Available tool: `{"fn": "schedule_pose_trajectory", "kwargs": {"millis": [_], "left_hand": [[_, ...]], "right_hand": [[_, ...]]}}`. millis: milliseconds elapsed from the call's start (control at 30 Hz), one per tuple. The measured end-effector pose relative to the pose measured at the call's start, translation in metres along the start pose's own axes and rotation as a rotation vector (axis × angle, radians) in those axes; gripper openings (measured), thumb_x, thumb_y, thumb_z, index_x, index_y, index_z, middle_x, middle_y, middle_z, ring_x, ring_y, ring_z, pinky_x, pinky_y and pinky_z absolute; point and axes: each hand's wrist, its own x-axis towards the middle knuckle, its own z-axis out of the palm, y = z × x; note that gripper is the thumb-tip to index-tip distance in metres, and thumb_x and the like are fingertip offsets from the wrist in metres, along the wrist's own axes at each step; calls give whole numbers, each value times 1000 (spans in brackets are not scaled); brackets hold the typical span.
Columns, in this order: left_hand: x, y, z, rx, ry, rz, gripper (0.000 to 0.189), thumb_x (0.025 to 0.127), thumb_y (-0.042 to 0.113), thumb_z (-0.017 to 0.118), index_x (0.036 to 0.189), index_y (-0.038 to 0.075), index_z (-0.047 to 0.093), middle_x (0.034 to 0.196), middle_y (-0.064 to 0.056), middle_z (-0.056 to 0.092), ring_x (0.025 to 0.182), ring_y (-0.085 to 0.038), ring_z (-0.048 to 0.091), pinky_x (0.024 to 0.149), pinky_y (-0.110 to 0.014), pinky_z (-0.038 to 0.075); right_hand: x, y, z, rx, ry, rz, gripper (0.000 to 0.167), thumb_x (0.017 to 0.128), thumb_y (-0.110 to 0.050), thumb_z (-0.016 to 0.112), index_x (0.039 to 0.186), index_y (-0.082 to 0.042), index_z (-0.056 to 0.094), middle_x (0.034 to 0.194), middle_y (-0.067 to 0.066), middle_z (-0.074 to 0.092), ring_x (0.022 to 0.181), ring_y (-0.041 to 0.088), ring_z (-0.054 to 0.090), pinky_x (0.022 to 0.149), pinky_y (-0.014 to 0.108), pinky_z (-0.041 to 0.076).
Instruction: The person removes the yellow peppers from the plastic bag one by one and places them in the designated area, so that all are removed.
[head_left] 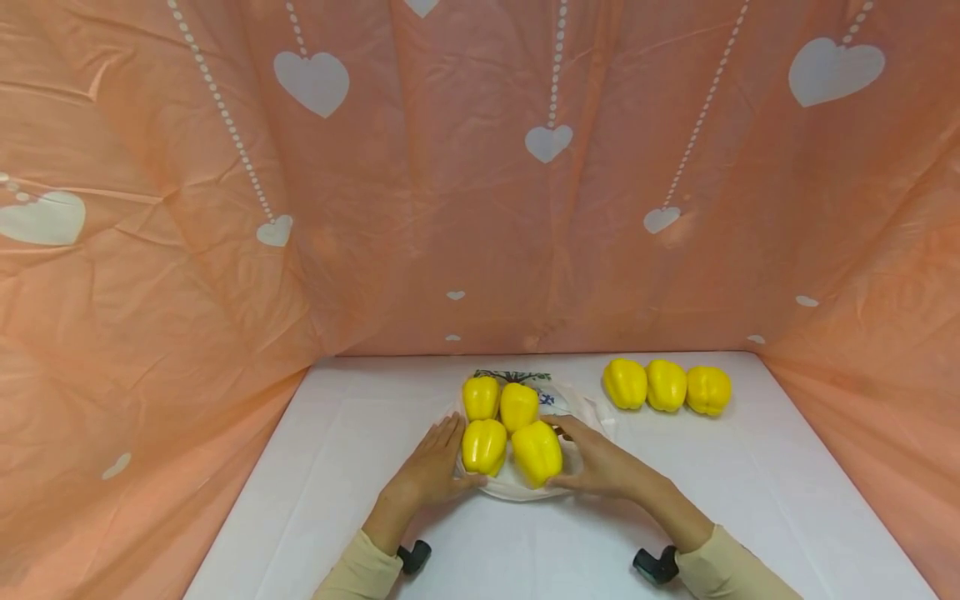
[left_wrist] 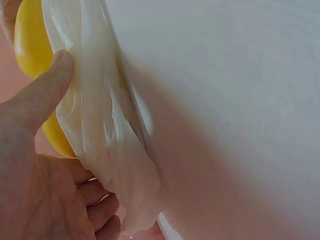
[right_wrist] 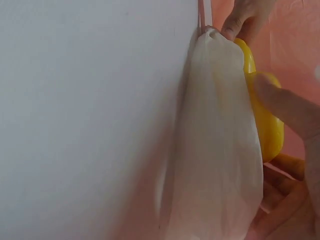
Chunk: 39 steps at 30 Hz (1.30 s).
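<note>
Two yellow bell peppers at the back, a left one [head_left: 481, 398] and a right one [head_left: 519, 407], rest on a whitish cloth-like bag [head_left: 517, 492] with a printed tree. In front of them are the front-left pepper [head_left: 483, 447] and the front-right pepper [head_left: 537, 454]. My right hand [head_left: 600, 458] holds the front-right pepper between thumb and fingers. My left hand [head_left: 431, 467] lies along the left side of the bag, its thumb touching the bag's edge by the front-left pepper. In the left wrist view, folds of the bag [left_wrist: 95, 100] partly hide the peppers.
Three more yellow bell peppers [head_left: 666, 386] stand in a row at the back right of the white table [head_left: 315, 467]. A peach curtain [head_left: 480, 208] with white hearts hangs behind and at both sides. Black wrist mounts [head_left: 655, 566] sit under the forearms.
</note>
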Motion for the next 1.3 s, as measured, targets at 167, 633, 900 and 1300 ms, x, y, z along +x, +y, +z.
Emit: {"fn": "schedule_pose_trajectory", "kwargs": {"millis": [167,633,900,1300], "left_hand": [[0,0,0,9,-2,-5,110,94,57,77,167,-6,25,177,-21,21,165,-35,20,136,-49,16],[1,0,1,6,3,-4,111,93,58,78,167,-6,25,177,-22,21,165,-35,20,135,-50,16],[0,0,1,1,0,-3,111,94,57,78,167,-6,25,177,-22,21,165,-35,20,136,-50,16],[1,-1,1,11,4,6,110,95,58,77,167,-7,25,176,-23,21,164,-36,20,135,-50,17]], "right_hand": [[-3,-1,-9,19,25,-5,90,88,-36,91,159,-10,43,157,13,52,134,40,59,113,59,52],[-17,5,-34,-57,154,-20,92,86,-31,94,158,-2,46,156,17,55,131,38,63,110,56,54],[-26,13,-47,-76,198,-4,93,85,-27,94,158,0,44,155,20,55,133,40,61,110,58,53],[-44,24,-65,-105,283,3,91,84,-16,94,155,6,42,146,26,60,126,45,62,104,65,53]]}}
